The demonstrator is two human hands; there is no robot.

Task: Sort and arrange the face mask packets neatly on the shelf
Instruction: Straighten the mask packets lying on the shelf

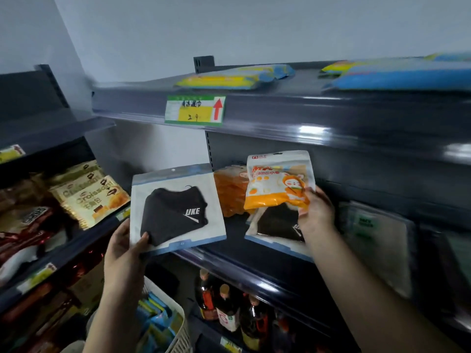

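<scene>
Here the black mask packet point(175, 210) is held in front of the middle shelf point(254, 261), its hang-hole edge up and its long side tilted slightly up to the right; the left hand point(125, 248) grips its lower left corner, thumb on the front. The right hand point(314, 212) pinches one orange cartoon mask packet point(279, 179), upright with its long axis vertical, above a second black mask packet point(277, 225) lying on the shelf. Behind sits a stack of orange packets point(229, 194), their count unclear. Two croissant bags point(89, 194) stand at left; three bottles point(226, 307) show below.
</scene>
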